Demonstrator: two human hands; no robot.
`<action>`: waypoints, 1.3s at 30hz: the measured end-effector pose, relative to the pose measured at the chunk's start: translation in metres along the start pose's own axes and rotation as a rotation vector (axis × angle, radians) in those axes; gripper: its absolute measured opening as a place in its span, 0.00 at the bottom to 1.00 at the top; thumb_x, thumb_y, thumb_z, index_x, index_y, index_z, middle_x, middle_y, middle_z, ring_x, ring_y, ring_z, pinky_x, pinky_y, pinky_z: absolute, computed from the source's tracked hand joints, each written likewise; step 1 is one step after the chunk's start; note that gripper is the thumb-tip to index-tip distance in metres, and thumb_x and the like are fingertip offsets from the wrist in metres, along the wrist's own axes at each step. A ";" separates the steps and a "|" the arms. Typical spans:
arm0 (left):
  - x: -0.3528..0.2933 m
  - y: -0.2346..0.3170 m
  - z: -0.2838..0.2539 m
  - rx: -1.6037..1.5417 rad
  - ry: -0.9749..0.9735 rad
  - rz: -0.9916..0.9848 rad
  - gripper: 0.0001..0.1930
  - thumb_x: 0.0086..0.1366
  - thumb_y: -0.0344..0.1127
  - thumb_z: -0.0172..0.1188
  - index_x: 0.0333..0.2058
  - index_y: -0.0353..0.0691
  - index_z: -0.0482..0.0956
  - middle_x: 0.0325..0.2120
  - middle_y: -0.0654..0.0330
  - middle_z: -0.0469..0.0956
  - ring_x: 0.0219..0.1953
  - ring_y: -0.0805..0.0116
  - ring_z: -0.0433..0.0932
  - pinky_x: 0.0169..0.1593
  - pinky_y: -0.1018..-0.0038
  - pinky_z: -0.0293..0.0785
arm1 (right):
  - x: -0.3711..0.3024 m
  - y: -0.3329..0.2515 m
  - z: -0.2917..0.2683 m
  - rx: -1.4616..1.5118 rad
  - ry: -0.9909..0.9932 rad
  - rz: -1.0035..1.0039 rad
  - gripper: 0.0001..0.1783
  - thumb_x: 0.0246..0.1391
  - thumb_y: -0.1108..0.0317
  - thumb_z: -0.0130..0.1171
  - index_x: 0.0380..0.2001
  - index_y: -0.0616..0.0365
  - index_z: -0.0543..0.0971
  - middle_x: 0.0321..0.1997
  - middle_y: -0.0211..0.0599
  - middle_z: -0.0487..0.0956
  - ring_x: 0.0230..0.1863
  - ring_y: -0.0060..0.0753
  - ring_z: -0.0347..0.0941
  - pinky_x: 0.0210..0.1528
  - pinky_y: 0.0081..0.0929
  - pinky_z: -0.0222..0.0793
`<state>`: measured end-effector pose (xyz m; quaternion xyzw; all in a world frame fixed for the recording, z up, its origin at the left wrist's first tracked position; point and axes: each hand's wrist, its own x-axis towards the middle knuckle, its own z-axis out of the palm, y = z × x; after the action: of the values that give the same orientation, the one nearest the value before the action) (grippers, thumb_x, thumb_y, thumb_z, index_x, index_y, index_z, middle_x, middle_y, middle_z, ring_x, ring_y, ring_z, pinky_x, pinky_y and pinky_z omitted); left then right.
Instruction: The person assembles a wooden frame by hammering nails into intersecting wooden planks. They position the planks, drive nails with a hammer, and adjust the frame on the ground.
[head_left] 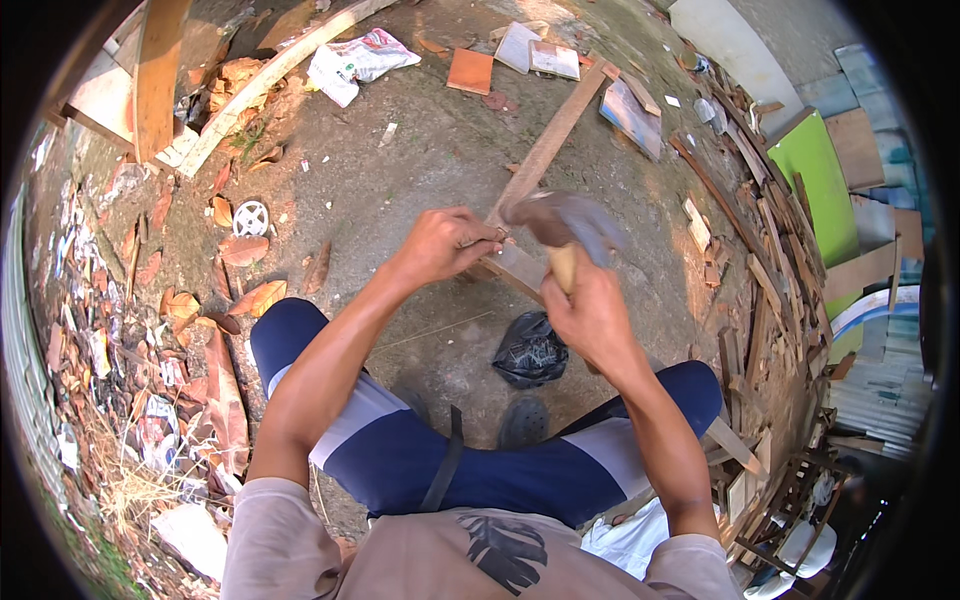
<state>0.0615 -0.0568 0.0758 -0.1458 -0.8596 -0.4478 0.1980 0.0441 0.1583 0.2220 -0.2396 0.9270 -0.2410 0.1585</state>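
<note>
The right hand (585,305) I had near 1 o'clock of my view's centre was closed around the pale wooden handle of a hammer (572,228), whose dark metal head smeared into a blur above the knuckles. The left hand (445,247), at 11 o'clock, had thumb and fingers pinched together at the wood; I could not tell what small thing, if any, sat in the pinch. Just beyond those fingertips, a long, straight, flat-faced plank (552,140) ran out towards 1 o'clock, and a shorter board (520,270) slanted down towards 5 o'clock, the two forming an angle just beside both hands. The hands hid much of the place where they met, so I could not see the joint.

Near 4 o'clock, a crumpled, glossy black bag (530,352) sat on rough, packed ground (420,170), close to a grey shoe (523,422). At 12 o'clock I had a square, matt orange tile (470,71); at 11, a creased white plastic sack (362,62); at 1, a patterned rectangular slab (632,118). Near 10 o'clock lay a round white spoked wheel (251,219), with curled, brittle brown leaves (259,299) below it. Splintery timber (770,265) was heaped along 3 o'clock, in front of a smooth, flat green panel (825,190).
</note>
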 end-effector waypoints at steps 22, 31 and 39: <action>-0.001 -0.006 0.003 0.004 0.004 0.050 0.07 0.57 0.34 0.73 0.35 0.41 0.90 0.30 0.57 0.87 0.33 0.61 0.84 0.36 0.66 0.81 | 0.005 -0.001 0.001 0.009 0.014 0.014 0.11 0.54 0.70 0.59 0.36 0.68 0.78 0.29 0.61 0.81 0.34 0.65 0.80 0.36 0.48 0.75; -0.001 -0.003 0.002 -0.013 -0.004 0.035 0.07 0.55 0.33 0.74 0.34 0.41 0.90 0.30 0.57 0.87 0.32 0.61 0.84 0.35 0.66 0.81 | 0.007 0.004 -0.001 0.053 0.010 -0.013 0.11 0.54 0.71 0.58 0.40 0.64 0.75 0.30 0.55 0.79 0.33 0.56 0.80 0.39 0.46 0.72; -0.001 -0.005 0.001 -0.126 -0.023 -0.022 0.05 0.59 0.31 0.70 0.34 0.39 0.89 0.30 0.57 0.87 0.35 0.62 0.85 0.40 0.66 0.81 | 0.003 0.004 0.002 0.155 0.130 -0.009 0.12 0.54 0.69 0.58 0.40 0.63 0.75 0.31 0.54 0.80 0.35 0.56 0.80 0.40 0.45 0.73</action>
<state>0.0600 -0.0584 0.0714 -0.1536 -0.8335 -0.5015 0.1738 0.0416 0.1590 0.2179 -0.2146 0.9128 -0.3279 0.1150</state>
